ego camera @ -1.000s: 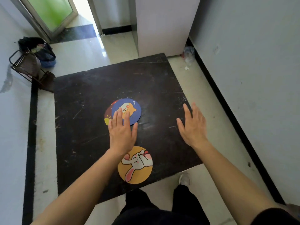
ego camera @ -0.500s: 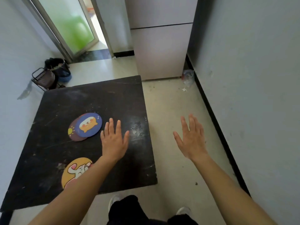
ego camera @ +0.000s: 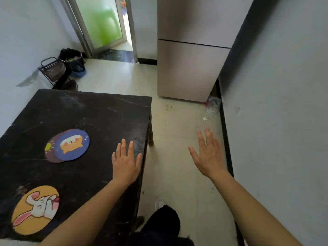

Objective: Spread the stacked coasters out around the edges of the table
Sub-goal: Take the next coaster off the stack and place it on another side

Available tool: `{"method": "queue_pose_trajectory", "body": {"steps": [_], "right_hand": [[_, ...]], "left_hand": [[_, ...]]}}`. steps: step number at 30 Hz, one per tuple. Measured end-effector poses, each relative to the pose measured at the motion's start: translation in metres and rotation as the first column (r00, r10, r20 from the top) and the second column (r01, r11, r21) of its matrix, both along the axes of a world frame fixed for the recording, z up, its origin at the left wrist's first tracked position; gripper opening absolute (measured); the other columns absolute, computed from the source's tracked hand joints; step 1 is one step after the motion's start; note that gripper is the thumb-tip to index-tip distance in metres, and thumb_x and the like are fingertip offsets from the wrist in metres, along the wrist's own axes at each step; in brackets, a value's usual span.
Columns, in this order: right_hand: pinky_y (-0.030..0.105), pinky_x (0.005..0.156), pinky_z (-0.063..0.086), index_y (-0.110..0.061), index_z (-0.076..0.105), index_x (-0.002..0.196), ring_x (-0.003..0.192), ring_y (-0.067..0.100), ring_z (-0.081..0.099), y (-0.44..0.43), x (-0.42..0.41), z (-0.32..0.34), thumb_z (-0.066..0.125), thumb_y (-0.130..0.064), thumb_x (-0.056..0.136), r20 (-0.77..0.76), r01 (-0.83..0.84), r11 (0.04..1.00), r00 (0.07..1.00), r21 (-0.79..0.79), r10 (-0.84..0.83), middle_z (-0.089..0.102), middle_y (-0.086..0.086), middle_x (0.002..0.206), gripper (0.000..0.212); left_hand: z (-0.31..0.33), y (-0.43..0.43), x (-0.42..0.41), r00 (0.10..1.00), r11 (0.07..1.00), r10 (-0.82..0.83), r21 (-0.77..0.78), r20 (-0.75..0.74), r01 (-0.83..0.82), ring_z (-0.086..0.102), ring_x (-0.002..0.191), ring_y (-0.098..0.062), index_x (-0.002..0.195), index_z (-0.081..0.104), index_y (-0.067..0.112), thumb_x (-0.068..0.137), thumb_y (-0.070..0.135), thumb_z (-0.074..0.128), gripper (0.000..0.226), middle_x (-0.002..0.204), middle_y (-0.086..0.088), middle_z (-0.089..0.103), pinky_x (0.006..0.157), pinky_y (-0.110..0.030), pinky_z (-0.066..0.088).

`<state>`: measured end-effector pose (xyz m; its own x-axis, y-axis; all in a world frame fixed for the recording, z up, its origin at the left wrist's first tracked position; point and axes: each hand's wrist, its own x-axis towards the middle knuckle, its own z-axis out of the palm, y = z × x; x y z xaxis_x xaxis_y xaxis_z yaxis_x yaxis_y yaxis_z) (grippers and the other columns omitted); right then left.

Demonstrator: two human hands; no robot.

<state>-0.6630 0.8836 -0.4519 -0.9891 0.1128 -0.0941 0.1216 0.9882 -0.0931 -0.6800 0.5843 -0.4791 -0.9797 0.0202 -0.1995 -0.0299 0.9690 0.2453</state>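
A black square table [ego camera: 106,112] fills the left half of the view. Near its middle lies a small stack of round coasters: a blue one with an orange cat face [ego camera: 72,145] on top, a dark purple one [ego camera: 50,153] peeking out beneath it to the left. A yellow coaster with a white rabbit [ego camera: 35,209] lies alone by the near edge. My left hand [ego camera: 126,161] is flat and open near the table's right edge, right of the stack, holding nothing. My right hand [ego camera: 208,154] is open, fingers apart, over the floor right of the table.
A beige fridge [ego camera: 191,68] stands against the far wall, with crumpled litter [ego camera: 212,105] at its foot by the right wall. A black wire rack [ego camera: 56,73] and dark bags [ego camera: 74,61] sit behind the table's far left corner. A frosted glass door [ego camera: 101,23] is beyond.
My left hand came off the coaster stack and moved right, to the table's right edge. My view swung right, so the right hand is now over the floor. The coasters stayed put.
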Motion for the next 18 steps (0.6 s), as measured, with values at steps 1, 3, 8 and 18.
{"method": "queue_pose_trajectory", "body": {"steps": [1,3,8,18], "right_hand": [[0.047,0.121,0.012,-0.02,0.007,0.156,0.151,0.032,0.006,0.004,-0.02,-0.001,0.014,-0.064,0.094,0.007,-0.025,1.0,1.0,0.007,0.025,0.002,0.015,0.165,0.077],[0.047,0.12,0.011,-0.021,0.006,0.156,0.151,0.031,0.005,0.009,-0.059,0.001,0.016,-0.065,0.094,0.032,-0.086,0.996,0.996,0.001,0.086,0.002,0.014,0.165,0.076],[0.045,0.12,0.009,-0.024,0.003,0.156,0.151,0.031,0.005,-0.009,-0.148,0.008,0.017,-0.065,0.094,0.037,-0.218,0.975,0.975,-0.037,0.219,0.002,0.012,0.165,0.075],[0.048,0.117,0.024,-0.018,0.013,0.156,0.148,0.033,0.017,-0.125,-0.313,0.016,0.029,-0.059,0.097,0.04,-0.677,0.711,0.718,-0.19,0.695,0.012,0.014,0.164,0.073]], "left_hand": [[-0.004,0.006,-0.012,1.0,1.0,0.028,0.005,0.012,-0.028,0.005,0.152,-0.031,0.156,0.013,0.017,0.1,0.051,0.025,0.067,0.165,-0.015,0.003,0.12,-0.051,0.016],[-0.005,0.015,-0.034,0.996,0.996,0.087,0.018,0.029,-0.088,0.005,0.151,-0.031,0.156,0.013,0.016,0.1,0.051,0.025,0.067,0.165,-0.015,0.003,0.12,-0.051,0.016],[0.013,0.012,-0.074,0.969,0.968,0.246,0.041,0.002,-0.246,0.006,0.151,-0.03,0.156,0.015,0.016,0.1,0.051,0.025,0.067,0.165,-0.014,0.005,0.119,-0.05,0.017],[0.025,-0.03,-0.098,0.662,0.66,0.749,0.053,0.03,-0.749,0.011,0.15,-0.032,0.155,0.019,0.014,0.098,0.049,0.039,0.069,0.164,-0.014,0.013,0.115,-0.051,0.024]]}}
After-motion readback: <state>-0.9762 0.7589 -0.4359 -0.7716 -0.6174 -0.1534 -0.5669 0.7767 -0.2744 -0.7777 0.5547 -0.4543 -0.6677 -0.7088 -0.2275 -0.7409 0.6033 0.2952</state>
